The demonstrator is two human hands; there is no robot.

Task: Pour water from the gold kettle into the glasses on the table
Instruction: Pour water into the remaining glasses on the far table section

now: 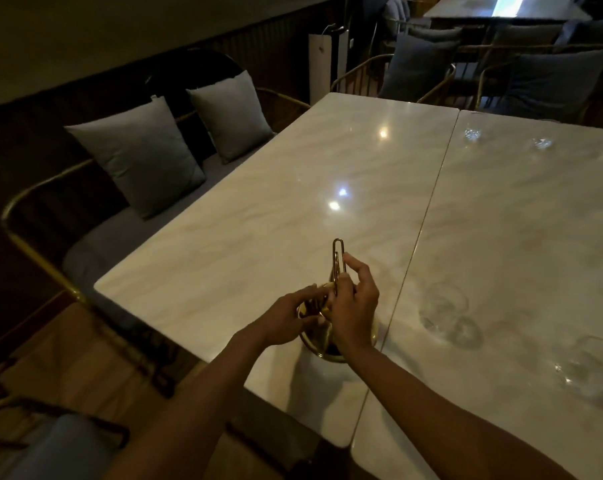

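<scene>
Gripping one gold kettle (327, 327): two hands (353, 306).

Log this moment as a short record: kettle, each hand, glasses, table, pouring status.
kettle: gold kettle stands on the table near its front edge, tall loop handle up
right hand: right hand grips the handle
left hand: left hand is at the kettle's top, fingers curled on it; exact hold unclear
glasses: clear glasses stand to the right of the kettle, more farther back; contents cannot be told
table: white marble table, a seam running through it
pouring: not begun, kettle upright
</scene>
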